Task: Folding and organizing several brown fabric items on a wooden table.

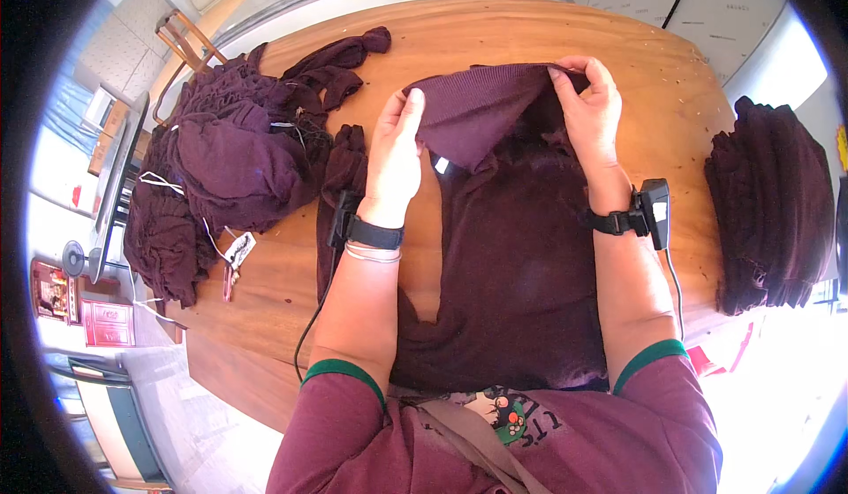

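Observation:
A dark purple knit sweater (521, 282) lies spread on the wooden table in front of me, its lower end close against my body. Its ribbed edge (481, 110) is lifted and stretched between my hands at the far end. My left hand (395, 145) pinches the left corner of that edge, thumb on top. At the right corner, my right hand (592, 114) grips the ribbing between thumb and fingers. A small white label (442, 165) shows just below the lifted fabric. One sleeve (344, 163) stretches along the left, partly hidden behind my left forearm.
A loose heap of similar dark purple knits (243, 163) with white ties covers the left of the wooden table (424, 39). Beside it lies a white tag with a small reddish item (231, 278). A folded stack of knits (768, 211) stands at the right edge. Cables hang from both wrist straps.

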A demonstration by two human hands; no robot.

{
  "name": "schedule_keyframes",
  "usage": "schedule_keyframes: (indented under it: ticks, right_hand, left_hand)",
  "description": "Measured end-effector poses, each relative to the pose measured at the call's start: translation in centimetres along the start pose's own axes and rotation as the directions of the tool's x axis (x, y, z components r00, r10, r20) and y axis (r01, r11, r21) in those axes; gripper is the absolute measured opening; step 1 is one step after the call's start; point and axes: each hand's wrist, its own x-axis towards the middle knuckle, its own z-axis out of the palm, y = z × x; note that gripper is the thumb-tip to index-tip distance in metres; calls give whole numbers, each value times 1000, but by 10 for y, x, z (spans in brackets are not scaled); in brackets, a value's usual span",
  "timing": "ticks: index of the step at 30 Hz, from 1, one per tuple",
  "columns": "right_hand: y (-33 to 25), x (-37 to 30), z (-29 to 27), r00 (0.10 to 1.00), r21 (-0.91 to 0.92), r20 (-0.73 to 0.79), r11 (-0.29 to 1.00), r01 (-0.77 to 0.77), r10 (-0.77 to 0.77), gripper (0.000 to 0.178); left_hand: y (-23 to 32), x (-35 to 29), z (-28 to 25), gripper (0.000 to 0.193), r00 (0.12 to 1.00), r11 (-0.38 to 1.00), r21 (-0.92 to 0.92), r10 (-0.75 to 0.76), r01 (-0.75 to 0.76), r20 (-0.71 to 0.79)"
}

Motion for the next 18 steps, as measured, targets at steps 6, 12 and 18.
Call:
schedule_keyframes:
  ticks: [6, 12, 18]
  right_hand:
    - [7, 4, -17, 798, -16, 555, 962, -272, 235, 17]
    - [38, -7, -28, 720, -272, 693, 920, 283, -16, 40]
    - [34, 12, -37, 777, -402, 561, 915, -46, 286, 31]
  left_hand:
    - [12, 3, -3, 9, 992, 999, 14, 42, -41, -121]
    - [4, 8, -25, 21, 988, 989, -147, -42, 20, -152]
    - [4, 4, -29, 27, 984, 998, 40, 48, -41, -170]
